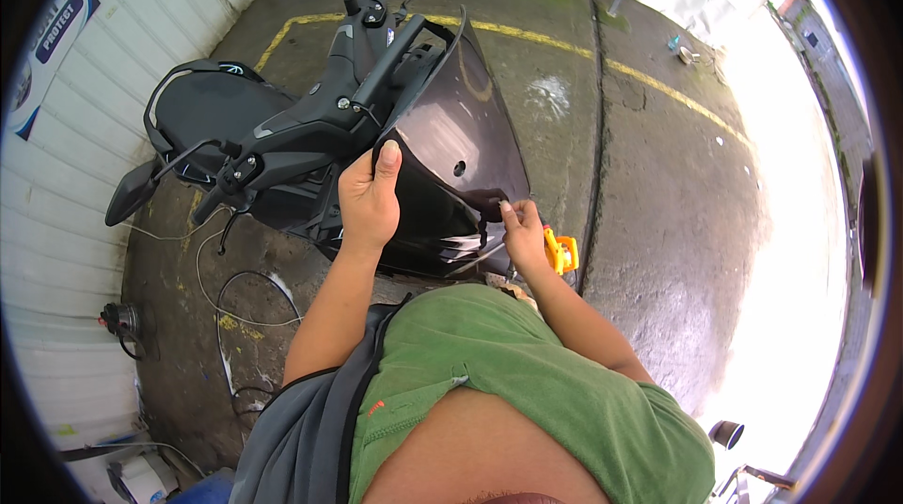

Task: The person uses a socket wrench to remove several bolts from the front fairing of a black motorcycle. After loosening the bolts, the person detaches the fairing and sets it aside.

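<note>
A dark, glossy windshield [437, 142] with a small round hole stands at the front of a black scooter [310, 133]. My left hand [370, 198] grips the windshield's near left edge, thumb on the outer face and fingers out of sight behind it. Close to the lower right edge of the panel is my right hand [524, 231], thumb and forefinger pinched together against the dark surface. What that pinch holds, if anything, is too small to make out. Just beside my right wrist, a yellow object [562, 252] lies low down, partly hidden by the hand.
The scooter's mirror [134, 192] sticks out toward the white wall [71, 212] at left. A thin cable [209, 283] and a black hose [222, 339] curl over the concrete floor. A dark power tool [122, 319] sits by the wall. Yellow lines [658, 90] cross the floor.
</note>
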A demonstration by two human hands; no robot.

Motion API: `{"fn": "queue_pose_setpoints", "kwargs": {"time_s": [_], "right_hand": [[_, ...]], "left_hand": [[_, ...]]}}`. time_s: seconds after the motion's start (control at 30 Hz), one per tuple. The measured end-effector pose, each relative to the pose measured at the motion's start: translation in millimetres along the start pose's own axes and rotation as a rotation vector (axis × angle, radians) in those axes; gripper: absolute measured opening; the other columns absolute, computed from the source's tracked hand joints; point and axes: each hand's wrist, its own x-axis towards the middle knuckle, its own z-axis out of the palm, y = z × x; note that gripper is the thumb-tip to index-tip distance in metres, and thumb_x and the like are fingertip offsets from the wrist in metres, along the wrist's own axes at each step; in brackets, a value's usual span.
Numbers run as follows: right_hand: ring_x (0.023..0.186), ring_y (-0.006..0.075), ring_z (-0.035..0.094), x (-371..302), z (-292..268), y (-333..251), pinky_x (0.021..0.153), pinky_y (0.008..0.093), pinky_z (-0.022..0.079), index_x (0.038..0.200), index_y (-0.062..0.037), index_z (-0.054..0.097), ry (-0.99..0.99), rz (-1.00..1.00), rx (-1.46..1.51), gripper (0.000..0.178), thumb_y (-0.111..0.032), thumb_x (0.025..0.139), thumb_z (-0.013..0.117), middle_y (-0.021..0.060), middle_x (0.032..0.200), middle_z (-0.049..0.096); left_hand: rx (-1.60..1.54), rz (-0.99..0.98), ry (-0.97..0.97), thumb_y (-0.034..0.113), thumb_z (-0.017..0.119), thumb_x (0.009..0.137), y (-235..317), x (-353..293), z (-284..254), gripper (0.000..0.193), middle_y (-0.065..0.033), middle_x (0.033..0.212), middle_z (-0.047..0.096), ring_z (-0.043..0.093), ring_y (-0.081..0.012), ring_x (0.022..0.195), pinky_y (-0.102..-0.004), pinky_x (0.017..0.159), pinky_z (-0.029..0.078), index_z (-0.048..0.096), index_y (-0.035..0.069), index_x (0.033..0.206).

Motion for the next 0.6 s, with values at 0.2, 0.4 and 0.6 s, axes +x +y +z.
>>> {"fn": "queue_pose_setpoints", "kwargs": {"time_s": [0.2,0.4,0.6], "right_hand": [[0.077,0.0409,0.062,5,-3,-2,0.07,0.0465,0.046,0.087,0.0012,0.056,0.019,-0.067,-0.114,0.04,-0.036,0.101,0.049,0.0237,0.078,0.062],[0.075,0.0451,0.06,-8,-15,-18,0.067,0.0492,0.046,0.089,-0.0004,0.056,0.104,-0.143,-0.146,0.037,-0.035,0.101,0.05,0.0248,0.076,0.061],[0.068,0.0385,0.06,-12,-37,-22,0.065,0.0452,0.046,0.092,-0.001,0.057,0.16,-0.163,-0.109,0.032,-0.031,0.101,0.052,0.0203,0.072,0.061]], "left_hand": [[0.028,0.013,0.026,0.031,0.056,0.103,-3,0,2,0.045,0.0105,0.067,0.034,0.028,-0.0029,0.065,-0.0231,0.056,0.022,0.042,0.007,0.067],[0.007,0.048,0.056,0.03,0.055,0.103,2,0,3,0.045,0.0106,0.067,0.034,0.027,-0.003,0.065,-0.0234,0.055,0.023,0.041,0.007,0.067],[-0.019,-0.044,0.189,0.034,0.056,0.102,13,0,15,0.047,0.0103,0.066,0.035,0.028,-0.0023,0.064,-0.0233,0.055,0.023,0.044,0.01,0.065]]}}
